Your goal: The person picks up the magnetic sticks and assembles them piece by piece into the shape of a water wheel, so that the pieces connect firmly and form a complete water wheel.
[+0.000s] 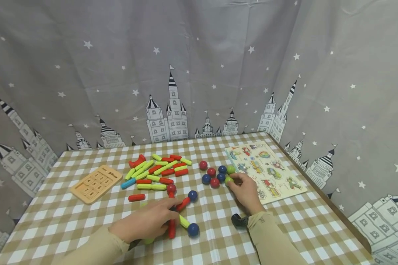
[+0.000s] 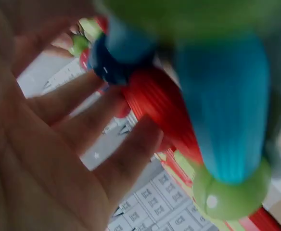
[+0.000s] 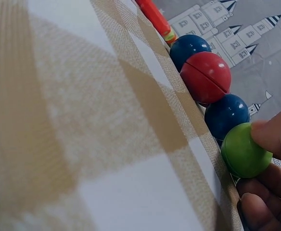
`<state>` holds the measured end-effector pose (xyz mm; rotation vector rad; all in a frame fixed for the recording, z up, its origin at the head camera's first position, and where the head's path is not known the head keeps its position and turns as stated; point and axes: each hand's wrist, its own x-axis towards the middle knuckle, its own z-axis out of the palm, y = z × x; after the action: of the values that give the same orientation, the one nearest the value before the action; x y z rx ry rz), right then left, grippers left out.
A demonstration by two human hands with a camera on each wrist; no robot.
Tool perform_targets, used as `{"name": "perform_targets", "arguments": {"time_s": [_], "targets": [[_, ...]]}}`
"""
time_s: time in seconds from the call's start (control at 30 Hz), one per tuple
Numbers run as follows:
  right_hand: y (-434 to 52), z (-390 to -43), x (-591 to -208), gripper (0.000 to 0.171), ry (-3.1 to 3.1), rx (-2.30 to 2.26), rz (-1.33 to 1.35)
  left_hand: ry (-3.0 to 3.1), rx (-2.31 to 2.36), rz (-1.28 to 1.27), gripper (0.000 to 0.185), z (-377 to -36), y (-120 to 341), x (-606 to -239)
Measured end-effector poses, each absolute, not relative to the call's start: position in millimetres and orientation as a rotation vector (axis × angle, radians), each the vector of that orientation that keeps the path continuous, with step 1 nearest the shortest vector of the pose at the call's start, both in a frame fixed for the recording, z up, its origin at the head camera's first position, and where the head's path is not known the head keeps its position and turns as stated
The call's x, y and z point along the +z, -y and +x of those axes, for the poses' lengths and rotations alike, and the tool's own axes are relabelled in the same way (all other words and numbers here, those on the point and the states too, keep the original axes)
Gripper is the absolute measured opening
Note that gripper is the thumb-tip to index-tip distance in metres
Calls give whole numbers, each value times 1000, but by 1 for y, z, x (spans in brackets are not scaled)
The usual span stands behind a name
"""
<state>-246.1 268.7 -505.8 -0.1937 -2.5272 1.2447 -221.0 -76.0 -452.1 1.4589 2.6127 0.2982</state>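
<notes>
My left hand (image 1: 149,219) holds a frame built of ribbed toy rods and balls at the near middle of the table. Out of it stick red rods (image 1: 171,231), a yellow-green rod (image 1: 184,221), two blue balls (image 1: 193,230) and a red ball (image 1: 171,188). The left wrist view shows fingers against a red rod (image 2: 162,106) and dark blue ball (image 2: 107,65), beside a light blue rod (image 2: 224,101) and green ball (image 2: 232,192). The hand covers part of the frame. My right hand (image 1: 247,189) pinches a green ball (image 3: 246,150) between thumb and fingers, beside the loose balls.
Several red and blue balls (image 1: 214,183) lie with another green ball (image 1: 231,169) left of the right hand. Loose red and yellow-green rods (image 1: 167,172) spread behind the left hand. A wooden number board (image 1: 97,184) lies left, a picture puzzle board (image 1: 268,171) right.
</notes>
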Motion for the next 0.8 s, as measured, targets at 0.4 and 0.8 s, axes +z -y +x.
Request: {"name": "perform_targets", "arguments": {"time_s": [0.4, 0.8], "targets": [[-262, -243, -503, 27, 2498, 1306, -157, -2712, 331, 1161, 21, -201, 61, -457], [-228, -215, -485, 24, 2394, 1679, 475, -2917, 494, 907, 32, -192, 52, -457]]}}
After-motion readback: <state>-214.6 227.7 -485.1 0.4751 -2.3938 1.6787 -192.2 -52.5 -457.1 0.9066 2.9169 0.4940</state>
